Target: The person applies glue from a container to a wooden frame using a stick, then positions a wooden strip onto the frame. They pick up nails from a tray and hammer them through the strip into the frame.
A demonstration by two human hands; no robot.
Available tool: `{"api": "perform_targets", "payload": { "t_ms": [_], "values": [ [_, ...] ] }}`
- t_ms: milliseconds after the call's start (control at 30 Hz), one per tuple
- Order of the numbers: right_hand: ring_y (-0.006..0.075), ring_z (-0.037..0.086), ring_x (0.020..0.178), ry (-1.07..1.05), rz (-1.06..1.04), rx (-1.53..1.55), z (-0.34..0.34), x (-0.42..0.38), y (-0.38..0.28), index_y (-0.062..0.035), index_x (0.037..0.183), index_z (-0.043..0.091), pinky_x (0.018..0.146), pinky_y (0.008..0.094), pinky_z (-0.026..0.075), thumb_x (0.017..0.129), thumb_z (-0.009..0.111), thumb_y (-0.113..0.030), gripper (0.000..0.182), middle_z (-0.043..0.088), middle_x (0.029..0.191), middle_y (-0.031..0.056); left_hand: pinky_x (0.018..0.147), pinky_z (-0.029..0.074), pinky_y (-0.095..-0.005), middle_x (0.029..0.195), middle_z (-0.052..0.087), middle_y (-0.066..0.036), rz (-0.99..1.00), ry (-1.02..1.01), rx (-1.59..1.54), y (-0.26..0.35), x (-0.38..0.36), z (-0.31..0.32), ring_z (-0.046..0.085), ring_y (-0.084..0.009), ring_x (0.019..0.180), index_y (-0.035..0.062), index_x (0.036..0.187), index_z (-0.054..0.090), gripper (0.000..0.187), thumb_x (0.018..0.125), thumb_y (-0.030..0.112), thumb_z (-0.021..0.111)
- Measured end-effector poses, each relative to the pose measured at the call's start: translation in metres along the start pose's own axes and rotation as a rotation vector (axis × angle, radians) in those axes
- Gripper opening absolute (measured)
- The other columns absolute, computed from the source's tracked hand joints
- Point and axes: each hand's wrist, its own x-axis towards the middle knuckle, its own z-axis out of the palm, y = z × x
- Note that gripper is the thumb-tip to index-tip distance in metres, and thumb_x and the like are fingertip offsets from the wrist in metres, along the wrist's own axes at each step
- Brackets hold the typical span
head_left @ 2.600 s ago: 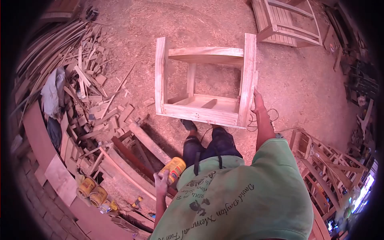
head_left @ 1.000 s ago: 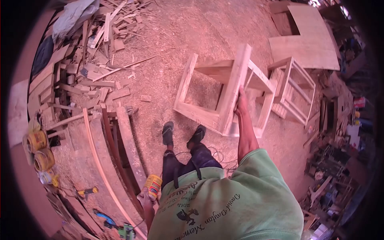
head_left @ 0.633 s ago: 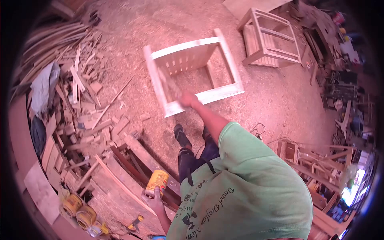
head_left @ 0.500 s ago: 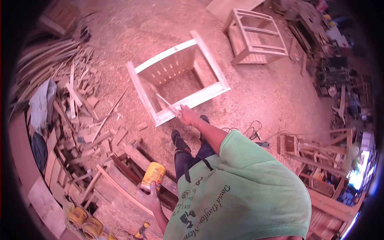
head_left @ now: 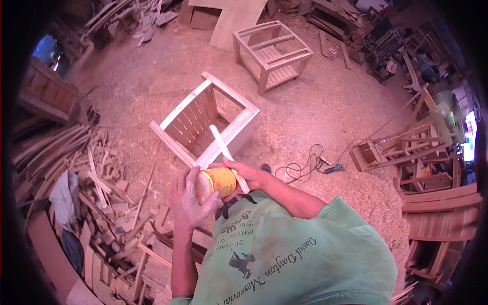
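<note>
Both hands meet in front of my body around a yellow plastic jar point(head_left: 220, 181) lying on its side. My left hand point(head_left: 186, 198) wraps the jar's pale end, thumb below and fingers above. In my right hand point(head_left: 243, 176) is a pale wooden stick point(head_left: 222, 146), slanting up across the jar, while its fingers also press the jar's far side. Just beyond the stick stands a small open wooden frame point(head_left: 223, 148) with a slatted side, its near corner partly behind my hands.
A second wooden frame point(head_left: 272, 56) stands farther back on the sawdust-covered floor point(head_left: 315, 122). Wood offcuts point(head_left: 109, 175) are heaped at the left. A cord point(head_left: 300, 170) with a dark tool point(head_left: 334, 168) lies right of my feet, near stacked wooden furniture parts point(head_left: 412, 147).
My left hand has raised the jar from low left to the middle. My right hand has drawn the stick back from the frame's near rail to the jar. The view has shifted.
</note>
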Motion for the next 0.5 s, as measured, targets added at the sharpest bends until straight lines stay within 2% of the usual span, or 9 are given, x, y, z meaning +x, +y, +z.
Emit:
{"api": "perform_targets", "payload": {
  "t_ms": [100, 167, 233, 267, 367, 400, 433, 467, 500],
  "values": [
    [0.0344, 0.07, 0.126, -0.107, 0.002, 0.079, -0.009, -0.014, 0.0, -0.0202, 0.162, 0.046, 0.1, 0.066, 0.059, 0.112, 0.04, -0.064, 0.067, 0.064, 0.149, 0.013, 0.1, 0.05, -0.0546, 0.13, 0.06, -0.024, 0.212, 0.091, 0.023, 0.012, 0.021, 0.0, 0.06, -0.0452, 0.115, 0.0025, 0.142, 0.056, 0.075, 0.081, 0.036, 0.084],
    [0.0316, 0.072, 0.123, -0.042, -0.039, 0.057, -0.003, -0.018, -0.003, -0.02, 0.155, 0.052, 0.097, 0.0631, 0.062, 0.112, 0.042, -0.062, 0.06, 0.068, 0.144, 0.0111, 0.1, 0.05, -0.0548, 0.13, 0.059, -0.026, 0.278, 0.144, -0.053, 0.019, 0.023, 0.009, 0.059, -0.0453, 0.116, 0.0001, 0.141, 0.055, 0.073, 0.083, 0.034, 0.083],
    [0.0303, 0.073, 0.12, -0.026, -0.117, 0.047, -0.005, -0.022, -0.006, -0.0195, 0.151, 0.054, 0.094, 0.0603, 0.063, 0.113, 0.043, -0.06, 0.057, 0.069, 0.142, 0.011, 0.104, 0.048, -0.0522, 0.13, 0.058, -0.026, 0.216, 0.232, -0.152, 0.021, 0.021, 0.025, 0.059, -0.043, 0.118, -0.0016, 0.14, 0.054, 0.066, 0.087, 0.03, 0.078],
    [0.0268, 0.074, 0.116, -0.022, -0.188, 0.053, 0.0, -0.024, -0.009, -0.0187, 0.147, 0.054, 0.088, 0.0561, 0.066, 0.113, 0.047, -0.056, 0.051, 0.07, 0.136, 0.0102, 0.105, 0.047, -0.0517, 0.13, 0.058, -0.025, 0.175, 0.286, -0.189, 0.019, 0.019, 0.035, 0.059, -0.0424, 0.119, -0.0016, 0.141, 0.054, 0.065, 0.088, 0.029, 0.077],
    [0.0245, 0.072, 0.116, 0.085, -0.412, -0.095, 0.003, -0.025, -0.023, -0.018, 0.148, 0.051, 0.084, 0.0534, 0.067, 0.113, 0.052, -0.052, 0.049, 0.067, 0.133, 0.0096, 0.107, 0.046, -0.0493, 0.13, 0.058, -0.024, -0.013, 0.441, -0.297, 0.036, 0.025, 0.056, 0.059, -0.0382, 0.121, -0.0028, 0.142, 0.052, 0.056, 0.096, 0.026, 0.067],
    [0.0239, 0.071, 0.117, 0.1, -0.481, -0.139, 0.013, -0.033, -0.031, -0.0161, 0.15, 0.048, 0.084, 0.0497, 0.068, 0.112, 0.055, -0.051, 0.052, 0.064, 0.134, 0.0104, 0.107, 0.046, -0.049, 0.131, 0.058, -0.024, -0.091, 0.482, -0.319, 0.047, 0.031, 0.059, 0.059, -0.0377, 0.122, -0.0031, 0.142, 0.052, 0.054, 0.098, 0.025, 0.065],
    [0.0239, 0.07, 0.117, 0.109, -0.562, -0.196, 0.013, -0.035, -0.037, -0.0154, 0.151, 0.046, 0.086, 0.0488, 0.067, 0.112, 0.055, -0.05, 0.053, 0.063, 0.135, 0.011, 0.107, 0.046, -0.0487, 0.131, 0.058, -0.023, -0.172, 0.524, -0.344, 0.056, 0.035, 0.063, 0.058, -0.0372, 0.122, -0.0035, 0.143, 0.052, 0.053, 0.099, 0.025, 0.063],
    [0.0239, 0.07, 0.118, 0.119, -0.639, -0.255, 0.014, -0.038, -0.043, -0.0146, 0.152, 0.045, 0.089, 0.048, 0.067, 0.112, 0.054, -0.05, 0.054, 0.062, 0.136, 0.0116, 0.104, 0.048, -0.0453, 0.124, 0.058, -0.015, -0.159, 0.599, -0.31, 0.062, 0.044, 0.07, 0.059, -0.029, 0.114, 0.0014, 0.139, 0.055, 0.045, 0.11, 0.036, 0.055],
    [0.0239, 0.07, 0.119, 0.13, -0.712, -0.315, 0.012, -0.045, -0.049, -0.0139, 0.153, 0.044, 0.091, 0.0472, 0.066, 0.113, 0.054, -0.049, 0.054, 0.062, 0.137, 0.0121, 0.103, 0.048, -0.0448, 0.123, 0.059, -0.012, -0.27, 0.692, -0.664, 0.061, 0.055, 0.076, 0.059, -0.027, 0.112, 0.0028, 0.136, 0.056, 0.043, 0.11, 0.037, 0.055]
  ]
}}
